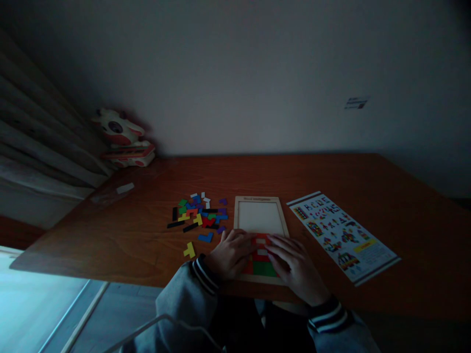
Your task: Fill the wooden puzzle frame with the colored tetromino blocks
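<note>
A wooden puzzle tray (pixel 238 215) lies flat before me at the table's front edge. Its far half shows a pale bare base; red and green pieces lie in the near half. My left hand (pixel 231 252) rests over the tray's left side, fingers bent together and tips on a red puzzle piece (pixel 261 235). From the right, my right hand (pixel 294 264) reaches in, its fingertips pinching at the same red piece. Small white gaps show between the red parts. Nearer me is a green piece (pixel 263 268). My hands hide both sides of the near half.
Loose coloured puzzle pieces (pixel 197 219) are scattered left of the tray, with a yellow piece (pixel 189 250) closest to me. A printed pattern sheet (pixel 340 235) lies to the right. A cow-shaped toy (pixel 127 142) stands at the back left of the wooden table (pixel 147 245).
</note>
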Demonstrator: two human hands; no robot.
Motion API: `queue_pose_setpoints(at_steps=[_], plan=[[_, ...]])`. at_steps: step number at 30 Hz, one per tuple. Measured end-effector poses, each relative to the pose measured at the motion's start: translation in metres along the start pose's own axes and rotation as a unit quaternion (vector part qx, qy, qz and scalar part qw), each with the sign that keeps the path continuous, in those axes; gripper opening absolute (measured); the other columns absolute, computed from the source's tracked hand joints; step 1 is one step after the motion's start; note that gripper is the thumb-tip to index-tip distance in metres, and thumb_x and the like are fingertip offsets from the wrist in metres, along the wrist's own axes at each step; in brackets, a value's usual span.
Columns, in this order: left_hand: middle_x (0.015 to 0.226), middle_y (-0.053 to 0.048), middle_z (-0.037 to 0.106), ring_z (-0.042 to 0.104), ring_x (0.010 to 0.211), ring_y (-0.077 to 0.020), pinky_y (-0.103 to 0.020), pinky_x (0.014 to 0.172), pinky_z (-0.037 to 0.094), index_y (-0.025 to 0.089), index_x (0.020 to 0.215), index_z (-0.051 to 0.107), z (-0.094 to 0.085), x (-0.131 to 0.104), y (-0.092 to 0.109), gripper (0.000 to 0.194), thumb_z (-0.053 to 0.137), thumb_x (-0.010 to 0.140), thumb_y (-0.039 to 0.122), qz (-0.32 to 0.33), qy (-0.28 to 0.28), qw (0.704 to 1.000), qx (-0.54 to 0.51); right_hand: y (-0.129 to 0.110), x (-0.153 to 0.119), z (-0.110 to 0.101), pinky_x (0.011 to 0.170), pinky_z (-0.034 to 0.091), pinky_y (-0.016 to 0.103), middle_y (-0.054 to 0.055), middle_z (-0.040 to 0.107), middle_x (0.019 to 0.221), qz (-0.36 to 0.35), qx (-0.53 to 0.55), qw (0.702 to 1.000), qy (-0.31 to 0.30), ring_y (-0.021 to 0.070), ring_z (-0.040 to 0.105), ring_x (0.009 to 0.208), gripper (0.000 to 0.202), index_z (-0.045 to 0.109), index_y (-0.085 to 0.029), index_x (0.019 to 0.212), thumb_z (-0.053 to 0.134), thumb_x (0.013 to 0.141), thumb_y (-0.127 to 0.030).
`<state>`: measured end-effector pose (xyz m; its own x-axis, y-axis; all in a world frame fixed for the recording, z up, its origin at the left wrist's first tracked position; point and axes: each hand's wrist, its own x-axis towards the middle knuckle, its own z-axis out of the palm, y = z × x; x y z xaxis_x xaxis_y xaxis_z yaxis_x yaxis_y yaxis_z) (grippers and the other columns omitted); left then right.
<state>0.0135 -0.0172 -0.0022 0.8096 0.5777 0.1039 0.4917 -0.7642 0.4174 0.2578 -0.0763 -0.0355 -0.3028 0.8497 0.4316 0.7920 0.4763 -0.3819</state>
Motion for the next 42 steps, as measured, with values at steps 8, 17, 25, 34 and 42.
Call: queue_pose_setpoints(at_steps=[8, 17, 25, 34, 42], plan=[[0.149, -0.004, 0.048, 0.040, 0.126, -0.0303, -0.056, 0.104, 0.033, 0.033, 0.141, 0.051, -0.003, 0.001, 0.002, 0.048, 0.044, 0.094, 0.025, 0.001, -0.008, 1.000, -0.009, 0.001, 0.000, 0.000, 0.100, 0.049, 0.047, 0.007, 0.067, 0.129, -0.008, 0.003, 1.000, 0.010, 0.0247, 0.061, 0.119, 0.025, 0.070, -0.026, 0.114, 0.055, 0.095, -0.024], [0.150, -0.004, 0.045, 0.041, 0.126, -0.0305, -0.055, 0.103, 0.035, 0.035, 0.143, 0.048, -0.003, -0.001, 0.001, 0.050, 0.044, 0.095, 0.024, 0.004, 0.004, 1.000, -0.011, 0.002, -0.001, 0.000, 0.098, 0.051, 0.046, 0.006, 0.068, 0.127, 0.001, 0.002, 1.000, 0.007, 0.0242, 0.063, 0.116, 0.025, 0.071, -0.028, 0.114, 0.054, 0.095, -0.026], [0.144, -0.009, 0.053, 0.048, 0.123, -0.0305, -0.051, 0.099, 0.039, 0.027, 0.135, 0.057, -0.002, -0.010, -0.005, 0.045, 0.045, 0.093, 0.021, -0.029, 0.092, 0.995, 0.025, 0.002, -0.003, 0.000, 0.097, 0.054, 0.043, 0.007, 0.067, 0.127, 0.030, 0.033, 0.997, 0.064, 0.0248, 0.064, 0.114, 0.027, 0.069, -0.026, 0.118, 0.053, 0.096, -0.032], [0.130, -0.007, 0.064, 0.056, 0.121, -0.0255, -0.040, 0.105, 0.042, 0.023, 0.123, 0.065, -0.050, -0.028, -0.077, 0.031, 0.052, 0.096, 0.030, -0.314, 0.143, 0.921, 0.182, 0.006, -0.005, 0.003, 0.092, 0.057, 0.040, 0.009, 0.063, 0.120, 0.071, 0.058, 0.988, 0.123, 0.0242, 0.065, 0.109, 0.023, 0.068, -0.026, 0.110, 0.052, 0.096, -0.033], [0.106, -0.011, 0.070, 0.065, 0.103, -0.0290, -0.039, 0.090, 0.049, 0.019, 0.095, 0.075, -0.068, 0.009, -0.107, 0.034, 0.050, 0.095, 0.042, -0.404, 0.101, 0.887, 0.200, 0.011, -0.006, 0.002, 0.093, 0.054, 0.045, 0.010, 0.061, 0.118, 0.101, 0.039, 0.983, 0.148, 0.0264, 0.061, 0.111, 0.021, 0.065, -0.025, 0.111, 0.051, 0.096, -0.032]])
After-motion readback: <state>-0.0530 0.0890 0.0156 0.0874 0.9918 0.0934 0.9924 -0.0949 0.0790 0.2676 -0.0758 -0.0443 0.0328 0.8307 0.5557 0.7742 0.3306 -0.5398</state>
